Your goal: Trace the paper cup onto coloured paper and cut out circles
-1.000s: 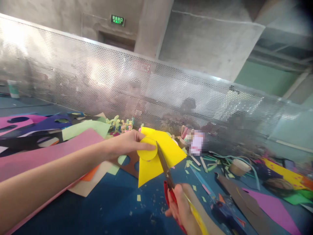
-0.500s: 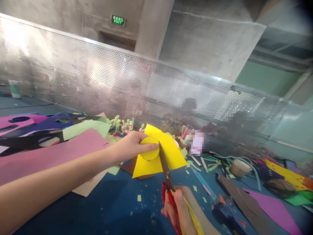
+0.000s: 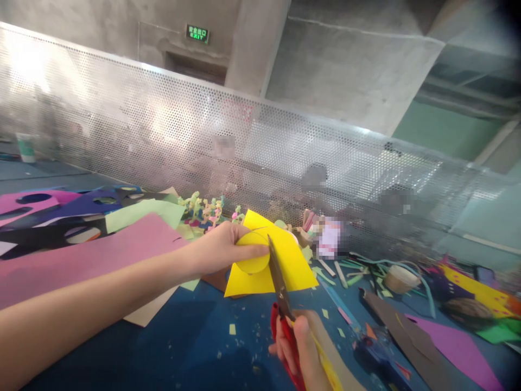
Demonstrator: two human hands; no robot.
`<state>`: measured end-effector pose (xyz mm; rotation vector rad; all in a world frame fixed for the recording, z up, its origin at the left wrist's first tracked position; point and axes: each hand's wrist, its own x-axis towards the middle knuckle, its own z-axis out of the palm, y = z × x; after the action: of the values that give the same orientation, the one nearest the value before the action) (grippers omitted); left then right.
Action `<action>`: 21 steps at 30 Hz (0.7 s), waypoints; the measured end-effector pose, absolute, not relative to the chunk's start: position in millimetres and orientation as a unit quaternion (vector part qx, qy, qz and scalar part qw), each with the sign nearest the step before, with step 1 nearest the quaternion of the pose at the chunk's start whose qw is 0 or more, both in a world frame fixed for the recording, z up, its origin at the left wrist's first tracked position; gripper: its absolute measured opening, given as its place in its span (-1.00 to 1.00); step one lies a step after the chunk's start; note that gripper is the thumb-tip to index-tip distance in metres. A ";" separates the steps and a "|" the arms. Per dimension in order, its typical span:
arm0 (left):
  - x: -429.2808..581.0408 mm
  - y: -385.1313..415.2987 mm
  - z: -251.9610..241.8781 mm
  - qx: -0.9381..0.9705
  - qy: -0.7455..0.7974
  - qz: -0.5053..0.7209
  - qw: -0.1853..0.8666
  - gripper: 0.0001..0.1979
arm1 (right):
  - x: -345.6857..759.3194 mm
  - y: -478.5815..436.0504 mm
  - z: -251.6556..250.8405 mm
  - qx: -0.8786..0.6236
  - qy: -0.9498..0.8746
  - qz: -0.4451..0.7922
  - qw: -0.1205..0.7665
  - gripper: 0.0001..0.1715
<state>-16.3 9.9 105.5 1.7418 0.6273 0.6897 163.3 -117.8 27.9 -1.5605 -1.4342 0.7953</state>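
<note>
My left hand (image 3: pixel 230 247) pinches a yellow sheet of paper (image 3: pixel 285 258), its thumb lying across a partly cut round piece near the middle. The sheet is held up above the blue table. Red and yellow scissors (image 3: pixel 279 282) are in my right hand (image 3: pixel 295 342), with its fingers wrapped round the handles. Their blades point up and away, against the paper at the right edge of the round outline, just beside my left thumb. The blades lie close together.
Pink paper (image 3: pixel 134 250) and dark sheets with round holes lie at left. Small coloured paper figures (image 3: pixel 203 209) stand behind. At right are a paper cup (image 3: pixel 401 279), a blue glue gun (image 3: pixel 378 355), brown paper (image 3: pixel 399 326) and scraps. A perforated metal screen (image 3: pixel 260 141) borders the table.
Both hands, the yellow paper and the scissors have shifted slightly to the right. The scissors still bite at the round outline, and my left hand keeps its pinch.
</note>
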 end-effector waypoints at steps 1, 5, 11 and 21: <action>-16.2 10.0 105.5 0.733 0.261 0.292 0.556 -0.74 | 164.8 -118.3 27.6 -0.626 -0.571 0.323 0.423 -0.24; -15.6 10.1 105.8 0.721 0.246 0.287 0.580 -0.76 | 167.2 -120.3 26.8 -0.641 -0.553 0.326 0.420 -0.26; -20.1 8.3 115.4 0.725 0.241 0.266 0.587 -0.81 | 163.0 -123.8 30.0 -0.668 -0.526 0.302 0.430 -0.22; -24.9 18.0 113.5 0.762 0.240 0.259 0.543 -0.80 | 154.6 -129.8 41.6 -0.702 -0.505 0.299 0.404 -0.23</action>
<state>-24.9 18.0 113.5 1.8092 0.5707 0.6139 154.6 -129.8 41.6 -1.7715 -1.2744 0.7552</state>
